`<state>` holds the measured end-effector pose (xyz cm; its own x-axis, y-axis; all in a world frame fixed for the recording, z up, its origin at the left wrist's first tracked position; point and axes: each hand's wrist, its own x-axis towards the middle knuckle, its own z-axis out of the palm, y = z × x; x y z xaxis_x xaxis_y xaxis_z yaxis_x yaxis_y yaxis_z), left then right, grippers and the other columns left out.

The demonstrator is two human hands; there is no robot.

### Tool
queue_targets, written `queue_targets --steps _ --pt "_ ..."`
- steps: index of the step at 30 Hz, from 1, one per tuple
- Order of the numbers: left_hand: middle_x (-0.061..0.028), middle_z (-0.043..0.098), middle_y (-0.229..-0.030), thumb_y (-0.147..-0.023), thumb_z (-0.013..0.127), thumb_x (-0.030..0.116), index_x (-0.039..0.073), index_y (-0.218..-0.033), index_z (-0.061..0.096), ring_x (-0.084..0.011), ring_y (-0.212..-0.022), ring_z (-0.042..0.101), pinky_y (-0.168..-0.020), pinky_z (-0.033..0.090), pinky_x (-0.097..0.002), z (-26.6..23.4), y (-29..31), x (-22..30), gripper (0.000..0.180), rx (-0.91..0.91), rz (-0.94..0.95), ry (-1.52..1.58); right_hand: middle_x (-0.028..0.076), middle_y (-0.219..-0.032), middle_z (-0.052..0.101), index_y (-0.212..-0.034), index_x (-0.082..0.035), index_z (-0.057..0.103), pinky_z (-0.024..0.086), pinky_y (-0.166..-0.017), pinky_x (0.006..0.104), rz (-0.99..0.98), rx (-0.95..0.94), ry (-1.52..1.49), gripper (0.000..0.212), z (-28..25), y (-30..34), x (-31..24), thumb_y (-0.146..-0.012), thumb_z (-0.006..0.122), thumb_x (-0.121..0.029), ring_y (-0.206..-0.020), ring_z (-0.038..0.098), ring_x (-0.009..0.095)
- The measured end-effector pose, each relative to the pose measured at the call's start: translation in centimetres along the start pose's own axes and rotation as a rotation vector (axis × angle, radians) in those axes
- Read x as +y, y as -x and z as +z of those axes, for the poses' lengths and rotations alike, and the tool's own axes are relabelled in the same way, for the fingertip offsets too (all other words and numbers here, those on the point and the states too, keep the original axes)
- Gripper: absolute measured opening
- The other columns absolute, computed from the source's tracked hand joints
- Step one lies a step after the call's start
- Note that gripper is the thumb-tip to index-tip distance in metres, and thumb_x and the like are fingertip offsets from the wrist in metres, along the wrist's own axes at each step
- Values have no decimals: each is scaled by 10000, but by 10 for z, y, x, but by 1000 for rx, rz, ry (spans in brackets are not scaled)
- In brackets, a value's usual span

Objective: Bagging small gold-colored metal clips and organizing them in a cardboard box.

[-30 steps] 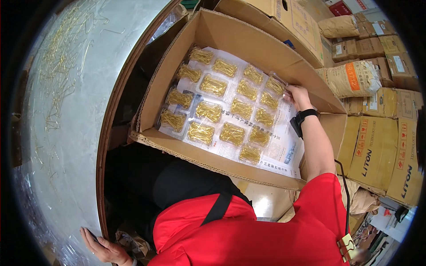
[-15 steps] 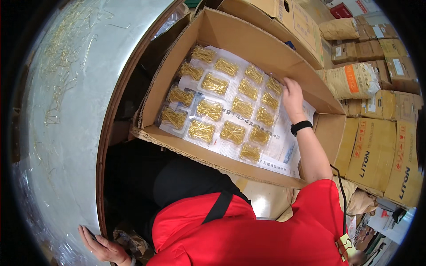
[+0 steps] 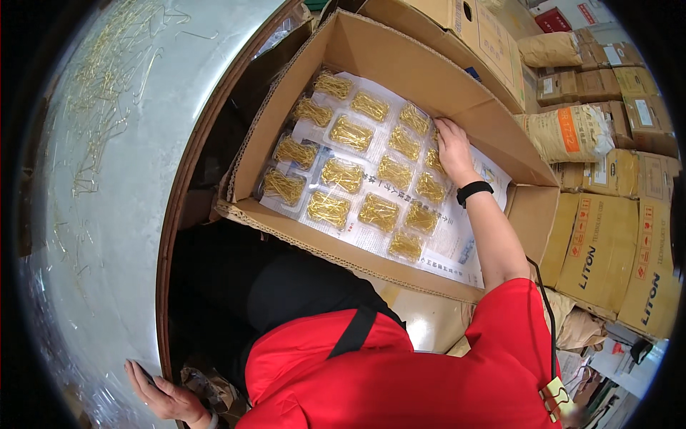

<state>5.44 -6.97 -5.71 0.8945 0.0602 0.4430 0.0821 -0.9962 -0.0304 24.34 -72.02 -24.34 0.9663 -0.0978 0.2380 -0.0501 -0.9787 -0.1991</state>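
Observation:
A large open cardboard box point(image 3: 400, 53) stands in front of me, lined with newspaper point(image 3: 457, 261). On the paper lie several clear plastic packs of gold-coloured wire hooks point(image 3: 379, 212), roughly in rows. My right hand point(image 3: 454, 151) reaches into the box at the right end of the rows. Its fingers lie stretched over the far right packs and partly cover them. At the lower left, by the table's edge, my left hand point(image 3: 166, 399) has a small dark flat thing point(image 3: 147, 378) between thumb and fingers; its kind I cannot make out.
On the left is a grey metal-topped table point(image 3: 143, 214) with a brown edge. Loose gold wire hooks point(image 3: 100, 93) are scattered on it, with clear plastic point(image 3: 107, 400) at its near end. Stacked cartons point(image 3: 600, 250) and a filled sack point(image 3: 568, 132) stand right of the box.
My right hand has shifted left and slightly nearer, from beside the far right pack to over the packs there. My left hand stays in place.

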Motion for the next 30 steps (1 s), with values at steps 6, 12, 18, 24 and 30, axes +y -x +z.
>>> queue_targets --steps 6,12,18,24,30 --pt "-194 596 -1370 -1061 411 148 -49 -1345 585 -349 -1247 577 -1049 452 -411 -1 1 -2 387 -8 10 -37 148 -1273 632 -1236 -69 639 435 -1039 450 8 68 -55 313 -7 -1 -2 -945 524 -76 -1188 560 363" --pt "-243 582 -1362 -1057 418 191 -94 -1316 577 -391 -1253 569 -1055 454 -441 -1 0 -1 417 -28 -18 -36 156 -1263 634 -1208 -53 639 442 -1037 446 -107 50 -107 298 -5 -17 -34 -926 540 -46 -1181 564 367" --pt "-242 584 -1359 -1054 419 189 -92 -1314 579 -396 -1247 571 -1056 449 -441 1 0 -1 415 -19 -18 -13 168 -1242 646 -1230 -41 634 472 -1023 396 -42 108 -212 318 3 -21 -26 -923 559 -5 -1178 600 342" --pt "-238 592 -1350 -1055 424 196 -84 -1312 582 -393 -1238 577 -1048 453 -446 -1 0 2 411 -3 5 -21 126 -1166 701 -1229 -35 648 509 -961 310 243 176 -325 275 -66 0 29 -964 572 -30 -1095 674 227" --pt "-229 596 -1350 -1059 439 183 -72 -1303 594 -392 -1232 584 -1033 465 -441 0 0 1 385 24 18 -5 133 -1125 713 -1190 -12 660 531 -922 289 370 121 -422 242 -97 41 38 -958 601 -51 -1028 696 198"
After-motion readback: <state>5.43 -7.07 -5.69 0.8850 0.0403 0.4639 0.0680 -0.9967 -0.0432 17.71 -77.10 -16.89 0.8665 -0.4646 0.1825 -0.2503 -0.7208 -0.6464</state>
